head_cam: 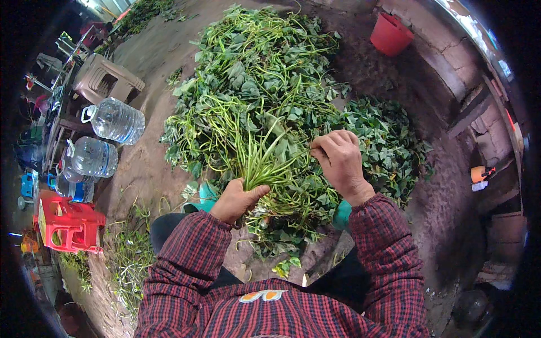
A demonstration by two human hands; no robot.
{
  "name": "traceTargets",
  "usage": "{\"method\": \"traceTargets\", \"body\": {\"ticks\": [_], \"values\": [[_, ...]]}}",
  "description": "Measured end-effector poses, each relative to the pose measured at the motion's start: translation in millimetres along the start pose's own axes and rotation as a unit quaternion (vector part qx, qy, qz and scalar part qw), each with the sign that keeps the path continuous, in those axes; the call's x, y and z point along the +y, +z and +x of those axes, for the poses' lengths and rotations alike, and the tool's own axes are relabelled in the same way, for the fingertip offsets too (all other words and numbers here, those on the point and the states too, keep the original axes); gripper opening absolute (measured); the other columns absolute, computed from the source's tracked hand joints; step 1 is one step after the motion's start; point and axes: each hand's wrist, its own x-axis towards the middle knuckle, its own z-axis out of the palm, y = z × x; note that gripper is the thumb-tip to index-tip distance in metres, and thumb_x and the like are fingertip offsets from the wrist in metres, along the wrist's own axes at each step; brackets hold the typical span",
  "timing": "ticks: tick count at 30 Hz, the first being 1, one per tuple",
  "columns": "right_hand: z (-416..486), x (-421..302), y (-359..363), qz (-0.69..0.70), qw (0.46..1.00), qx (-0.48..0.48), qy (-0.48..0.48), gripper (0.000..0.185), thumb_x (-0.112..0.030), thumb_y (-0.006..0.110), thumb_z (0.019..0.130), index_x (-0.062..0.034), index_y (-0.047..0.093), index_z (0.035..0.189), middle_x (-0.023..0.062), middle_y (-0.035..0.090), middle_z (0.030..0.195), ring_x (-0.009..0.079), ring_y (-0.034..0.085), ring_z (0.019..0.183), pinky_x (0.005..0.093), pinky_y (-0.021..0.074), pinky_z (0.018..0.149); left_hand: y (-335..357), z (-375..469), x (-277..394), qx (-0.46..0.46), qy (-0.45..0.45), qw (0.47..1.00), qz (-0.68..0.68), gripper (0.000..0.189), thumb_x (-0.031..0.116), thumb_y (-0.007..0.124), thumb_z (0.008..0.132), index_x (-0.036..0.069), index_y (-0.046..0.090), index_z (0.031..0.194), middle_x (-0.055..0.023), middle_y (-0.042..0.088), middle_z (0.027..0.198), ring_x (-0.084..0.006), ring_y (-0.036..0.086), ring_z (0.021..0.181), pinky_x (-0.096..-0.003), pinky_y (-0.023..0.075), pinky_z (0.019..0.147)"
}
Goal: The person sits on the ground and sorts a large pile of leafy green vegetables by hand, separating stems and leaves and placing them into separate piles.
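My left hand is closed around the lower ends of a bunch of green leaf stalks, which fan out upward and to the right. To its right, my right hand is raised with bent fingers. Its thumb and fingertips meet near the tip of a thin stalk at the bunch's right edge; whether they pinch it cannot be made out. Beneath and beyond both hands spreads a large heap of leafy green vines with long pale stalks. A darker pile of leaves adjoins it at the right.
Large clear plastic bottles stand at the left, below a beige plastic stool and above a red plastic stool. A red bucket is at the upper right, near a brick ledge. Loose stems lie on the lower-left ground.
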Motion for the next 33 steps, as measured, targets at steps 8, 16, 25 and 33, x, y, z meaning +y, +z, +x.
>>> {"method": "traceTargets", "body": {"ticks": [8,16,25,33], "values": [[10.7,36.4,-18.4,0.488,0.709,0.113,0.496,0.017,-0.021,0.056,0.084,-0.0062,0.058,0.092,0.0021,0.058,0.079,0.0114,0.05,0.071,0.0253,0.0404,0.064,-0.8,-6.4,0.5,-0.008,0.012,0.998,-0.056,0.027,0.028,0.067,0.081,0.006,0.059,0.095,0.0065,0.047,0.064,-0.0036,0.039,0.051,-0.0211,0.0305,0.045],[5.6,26.0,-14.1,0.147,0.988,0.005,0.048,0.017,-0.005,0.068,0.068,-0.0057,0.062,0.084,0.0078,0.062,0.082,0.0249,0.059,0.082,0.0348,0.0456,0.075,2.3,-10.2,15.6,-0.089,0.08,0.988,0.098,0.031,0.016,0.065,0.082,0.0,0.058,0.108,-0.0033,0.064,0.097,-0.0095,0.054,0.088,-0.0262,0.0439,0.08],[-5.1,-4.4,8.6,0.129,0.959,-0.24,-0.079,0.016,-0.014,0.067,0.067,-0.0136,0.064,0.083,0.0005,0.058,0.085,0.0221,0.054,0.09,0.0354,0.0402,0.077,4.5,-6.4,4.8,-0.103,0.108,0.98,0.131,0.032,0.016,0.065,0.082,0.0,0.058,0.108,-0.0055,0.064,0.095,-0.0107,0.055,0.085,-0.0272,0.0447,0.078],[-9.0,-6.3,9.6,0.131,0.967,-0.202,-0.086,0.013,-0.013,0.065,0.067,-0.0124,0.059,0.078,0.0029,0.057,0.081,0.0241,0.054,0.086,0.0367,0.0405,0.075,4.6,-4.9,8.2,-0.1,0.117,0.972,0.176,0.033,0.025,0.063,0.083,0.0,0.058,0.104,-0.0058,0.063,0.09,-0.0122,0.055,0.081,-0.029,0.0446,0.076]]}}
